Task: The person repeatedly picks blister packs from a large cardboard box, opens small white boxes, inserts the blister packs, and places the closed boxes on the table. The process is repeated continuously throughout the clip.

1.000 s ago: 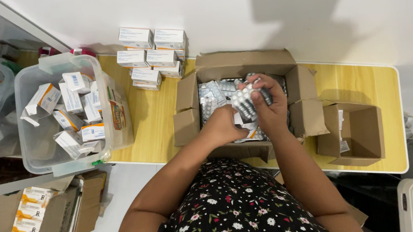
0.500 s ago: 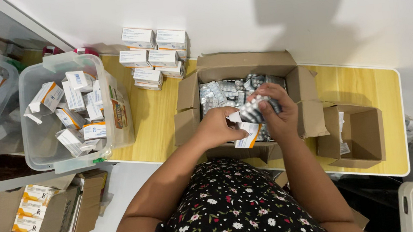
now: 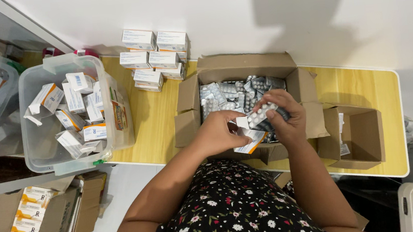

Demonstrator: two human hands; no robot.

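My right hand [image 3: 283, 116] grips a stack of silver blister strips [image 3: 262, 115] over the near edge of an open cardboard box [image 3: 242, 67]. My left hand [image 3: 218, 132] pinches a small white and orange medicine carton [image 3: 249, 139] just below the strips, its flap touching them. The cardboard box holds several loose blister strips [image 3: 224, 94] in its far half.
A clear plastic tub [image 3: 38, 147] with several white cartons stands at the left. Stacked white cartons [image 3: 153, 58] sit against the wall. A smaller cardboard box [image 3: 362, 136] stands at the right on the yellow table [image 3: 151, 121]. A floor box [image 3: 39, 213] holds yellow cartons.
My right hand lifted the blister strips out of the box and drew them toward me. My left hand moved in with the small carton to meet them.
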